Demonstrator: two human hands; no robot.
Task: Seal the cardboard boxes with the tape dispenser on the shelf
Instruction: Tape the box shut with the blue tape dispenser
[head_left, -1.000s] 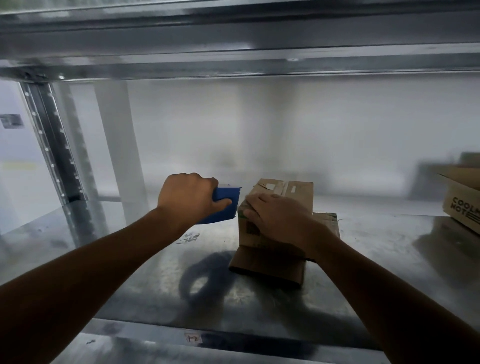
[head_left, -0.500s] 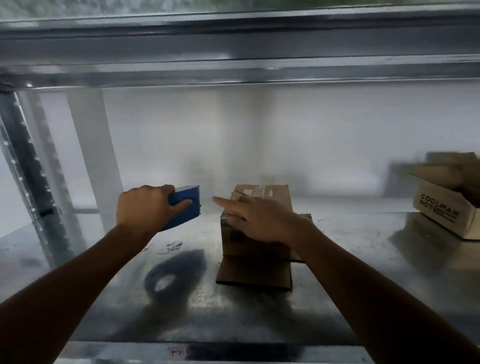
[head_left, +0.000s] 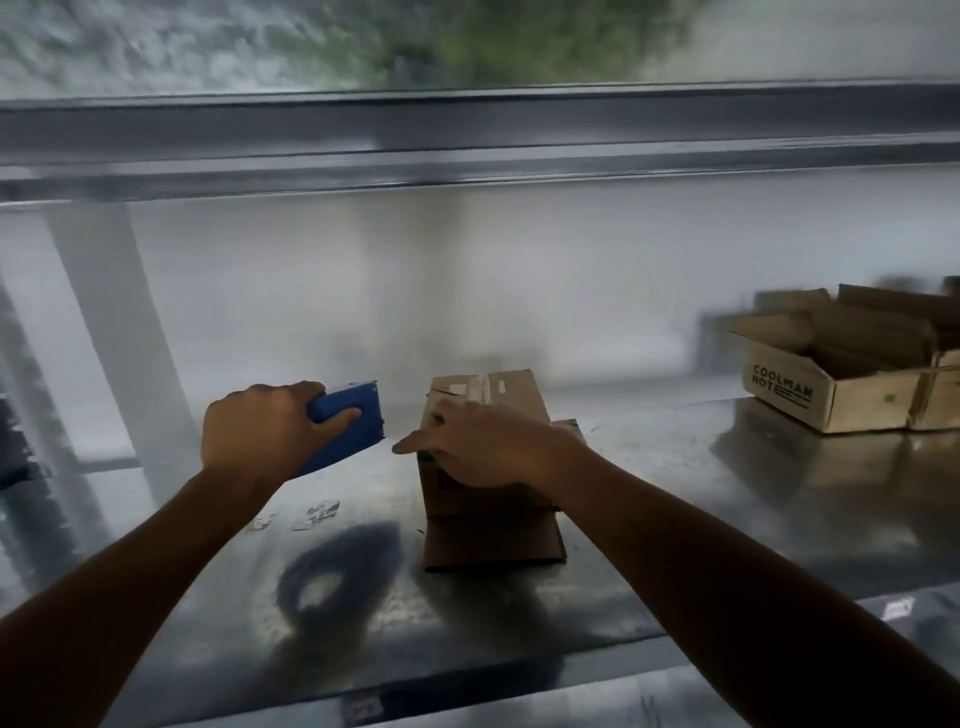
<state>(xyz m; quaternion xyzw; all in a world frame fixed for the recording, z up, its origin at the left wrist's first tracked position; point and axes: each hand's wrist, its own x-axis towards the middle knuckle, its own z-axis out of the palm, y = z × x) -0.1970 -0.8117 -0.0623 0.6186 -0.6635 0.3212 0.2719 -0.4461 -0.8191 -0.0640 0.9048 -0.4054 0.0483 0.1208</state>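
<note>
A small brown cardboard box (head_left: 488, 395) stands on the metal shelf (head_left: 675, 519), on top of a flat piece of cardboard (head_left: 493, 545). Its top flaps are closed, with pale tape strips across them. My right hand (head_left: 488, 447) rests on the box's front top edge, fingers stretched out to the left. My left hand (head_left: 254, 436) grips the blue tape dispenser (head_left: 353, 421), held in the air just left of the box and apart from it.
An open cardboard box (head_left: 810, 395) printed COOLMAN NOTE sits at the right back of the shelf. A metal upright (head_left: 119, 332) stands at the left back. The upper shelf's beam (head_left: 467, 135) runs overhead. Small paper scraps (head_left: 317, 514) lie on the shelf.
My left hand has drawn the tape dispenser leftward, away from the box. My right hand's fingers have straightened and point left over the box edge. The view has shifted right.
</note>
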